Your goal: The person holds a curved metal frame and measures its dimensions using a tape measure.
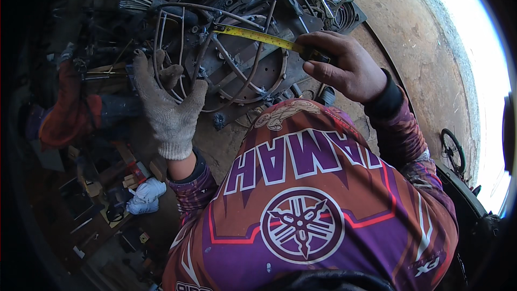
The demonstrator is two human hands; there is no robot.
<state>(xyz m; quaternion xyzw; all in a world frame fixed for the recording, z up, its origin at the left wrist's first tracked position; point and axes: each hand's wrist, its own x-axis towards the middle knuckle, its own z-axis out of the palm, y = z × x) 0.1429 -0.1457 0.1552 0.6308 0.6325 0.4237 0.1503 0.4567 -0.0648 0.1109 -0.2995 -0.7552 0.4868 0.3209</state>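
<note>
A frame of bent metal rods (251, 70), with curved bars and a ring, lies on the dark work surface ahead of me. My left hand (171, 108), in a pale knitted glove, holds the frame's left end, its fingers spread among the rods and the thumb against one. In my bare right hand (347, 64) is a tape measure (315, 55), mostly covered by the fingers. Its yellow blade (258, 36) stretches leftward over the frame, and the hooked end meets a dark rod near the middle.
Beyond the frame lie a screwdriver (291, 2), a coil of wire (339, 8) on a plate, and a bundle of thin rods (137, 0). At left, another person in an orange-red top (72, 118) is near scattered boxes and a white bag (146, 195). A bicycle wheel (453, 151) shows at right.
</note>
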